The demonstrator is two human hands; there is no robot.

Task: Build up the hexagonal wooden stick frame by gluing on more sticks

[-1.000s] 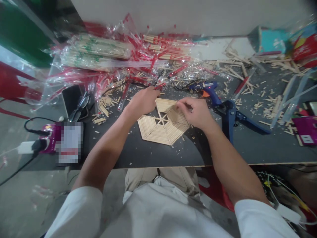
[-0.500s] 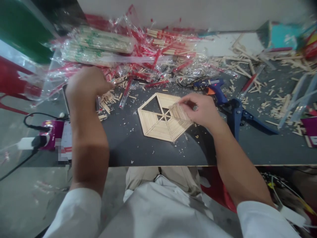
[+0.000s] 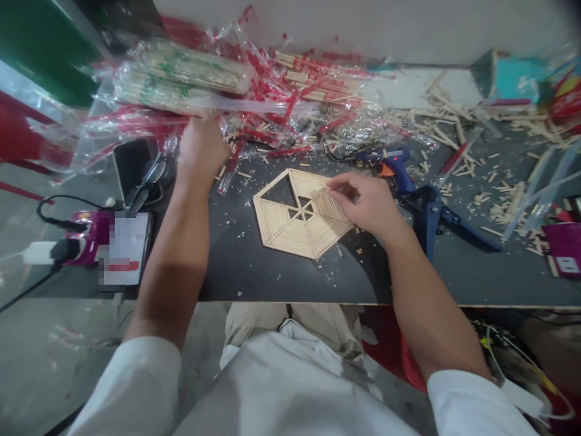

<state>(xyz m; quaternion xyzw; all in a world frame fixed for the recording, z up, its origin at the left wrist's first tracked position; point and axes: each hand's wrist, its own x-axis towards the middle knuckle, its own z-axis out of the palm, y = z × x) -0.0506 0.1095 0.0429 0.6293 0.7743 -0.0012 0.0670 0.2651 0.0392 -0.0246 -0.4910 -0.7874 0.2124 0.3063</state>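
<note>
A flat hexagon of glued wooden sticks lies on the dark table in front of me. My right hand rests on its right edge, fingers curled in a pinch on the sticks. My left hand reaches to the far left of the hexagon, over short cut sticks and clear wrappers at the foot of the packs of chopsticks. Its fingers point away and are hidden.
A blue glue gun and blue cutting pliers lie right of the hexagon. A phone and glasses sit at the left, with a purple device and cable. Stick offcuts litter the right side.
My left hand left the hexagon, swung out to the left, then came back toward the stick pile by the wrappers. My right hand stayed on the hexagon's right edge.
</note>
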